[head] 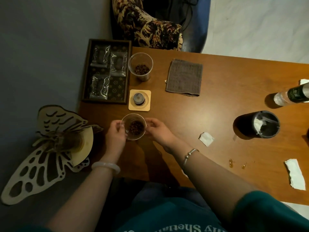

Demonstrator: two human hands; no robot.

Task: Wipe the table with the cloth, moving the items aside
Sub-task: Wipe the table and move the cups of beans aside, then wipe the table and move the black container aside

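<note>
**Shifting the near cup aside**

My left hand point(117, 133) and right hand point(156, 130) cradle the clear cup of coffee beans point(133, 126), fingers pressed to its sides. I'd keep it level, away from the folded grey cloth point(184, 77) lying on the bench point(209, 114) beyond it.

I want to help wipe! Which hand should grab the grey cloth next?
Probably the right hand. The grey cloth lies folded on the table on that hand's side. Both hands now hold the near cup; the left hand could keep it.
</note>
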